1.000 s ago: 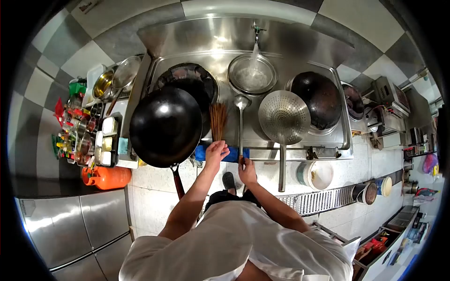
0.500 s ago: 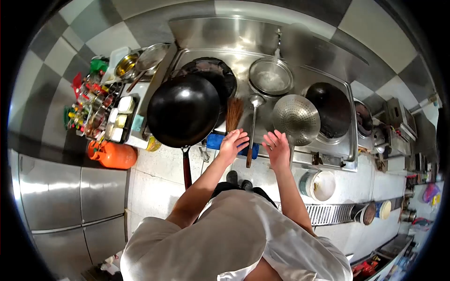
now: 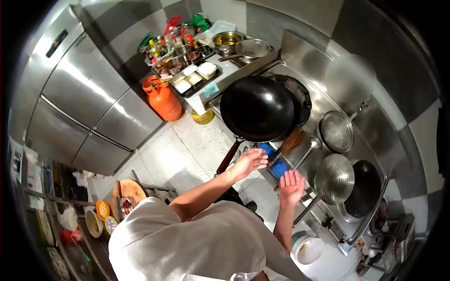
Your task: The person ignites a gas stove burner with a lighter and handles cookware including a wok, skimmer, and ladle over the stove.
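My left hand (image 3: 250,164) is open and holds nothing, palm turned up, just below the black wok (image 3: 257,108) and its dark handle (image 3: 229,157). My right hand (image 3: 291,187) is also open, with its fingers spread, left of the perforated strainer (image 3: 334,180). Between the hands and the stove lie a bamboo brush (image 3: 291,142) and a ladle (image 3: 308,151), beside a blue cloth (image 3: 279,168). Water runs into a round sieve (image 3: 336,131) at the back of the stove.
A steel fridge (image 3: 89,93) stands at the left, with an orange gas cylinder (image 3: 164,100) near it. Seasoning containers (image 3: 194,77) sit left of the wok. A round chopping board (image 3: 132,191) is behind at lower left, and a white bucket (image 3: 307,248) stands on the floor.
The view has swung left, bringing in more of the fridge and the chopping board. Both hands have let go of the brush and ladle and are raised with open fingers.
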Tool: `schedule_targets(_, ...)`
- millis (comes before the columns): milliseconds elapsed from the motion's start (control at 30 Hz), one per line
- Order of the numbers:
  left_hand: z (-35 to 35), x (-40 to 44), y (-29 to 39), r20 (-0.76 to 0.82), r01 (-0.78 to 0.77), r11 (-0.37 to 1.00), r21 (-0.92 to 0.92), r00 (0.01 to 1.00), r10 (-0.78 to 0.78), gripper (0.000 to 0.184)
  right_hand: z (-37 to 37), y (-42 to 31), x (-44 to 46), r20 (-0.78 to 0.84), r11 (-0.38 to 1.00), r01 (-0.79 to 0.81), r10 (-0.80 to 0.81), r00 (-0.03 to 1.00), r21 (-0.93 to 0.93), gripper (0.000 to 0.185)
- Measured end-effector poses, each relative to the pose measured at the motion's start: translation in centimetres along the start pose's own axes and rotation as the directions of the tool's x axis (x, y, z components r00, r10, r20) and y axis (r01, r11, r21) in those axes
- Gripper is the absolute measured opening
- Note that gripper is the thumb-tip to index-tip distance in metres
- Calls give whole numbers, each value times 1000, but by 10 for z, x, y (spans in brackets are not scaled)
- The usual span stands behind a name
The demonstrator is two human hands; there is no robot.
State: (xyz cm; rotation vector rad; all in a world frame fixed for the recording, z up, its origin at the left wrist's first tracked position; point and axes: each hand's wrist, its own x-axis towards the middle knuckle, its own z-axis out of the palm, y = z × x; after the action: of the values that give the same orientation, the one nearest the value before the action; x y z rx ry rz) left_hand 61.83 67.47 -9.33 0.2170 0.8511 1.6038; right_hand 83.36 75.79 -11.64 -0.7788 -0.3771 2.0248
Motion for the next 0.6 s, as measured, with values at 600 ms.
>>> schedule_targets(600,-105,-47,84,-179,-362,903,-232,928,326,23,137,115,58,143,875,-259,342,929,-408,37)
